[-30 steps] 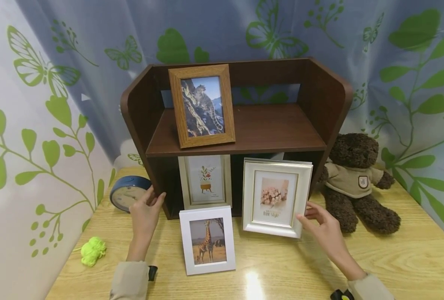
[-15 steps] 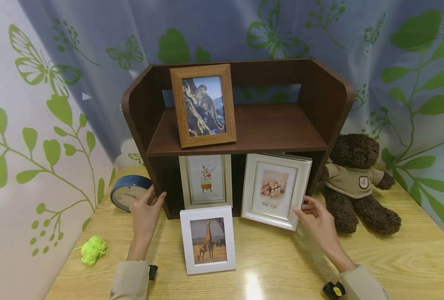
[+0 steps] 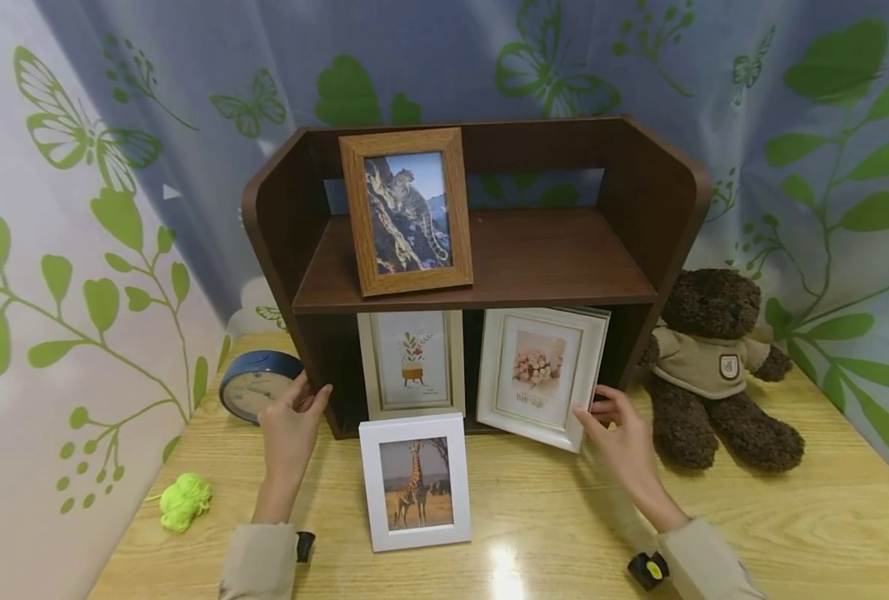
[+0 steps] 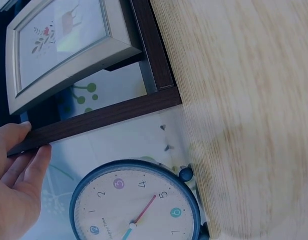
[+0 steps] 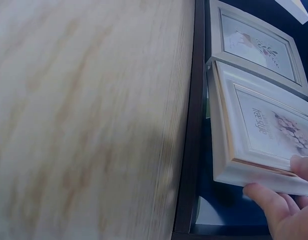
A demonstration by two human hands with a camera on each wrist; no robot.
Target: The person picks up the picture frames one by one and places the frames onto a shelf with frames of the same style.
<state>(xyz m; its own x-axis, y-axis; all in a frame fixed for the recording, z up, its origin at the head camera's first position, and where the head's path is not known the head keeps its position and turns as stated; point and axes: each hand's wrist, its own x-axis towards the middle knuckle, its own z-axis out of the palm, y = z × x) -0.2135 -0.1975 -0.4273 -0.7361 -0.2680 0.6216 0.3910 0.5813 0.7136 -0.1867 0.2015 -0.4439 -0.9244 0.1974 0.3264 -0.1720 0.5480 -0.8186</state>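
Note:
My right hand (image 3: 624, 446) pinches the lower right edge of a white picture frame (image 3: 492, 367) with a pink flower print, tilted at the opening of the shelf's lower level. In the right wrist view, thumb and fingers (image 5: 276, 205) grip that frame's side. My left hand (image 3: 292, 425) holds the left side panel of the dark brown shelf (image 3: 556, 258), thumb on one face and fingers on the other. Inside the lower level, left of the flower frame, stands a beige picture frame (image 3: 455, 367) with a potted-plant print.
A wooden picture frame (image 3: 455, 192) with a big-cat photo stands on the upper level. In front of the shelf is a white giraffe frame (image 3: 367, 492). A blue alarm clock (image 3: 252, 362) and green yarn (image 3: 185, 502) lie left; a brown teddy bear (image 3: 706, 358) sits right.
My right hand has moved the flower frame left and back into the lower level, its top now under the upper board. The left hand stays on the side panel.

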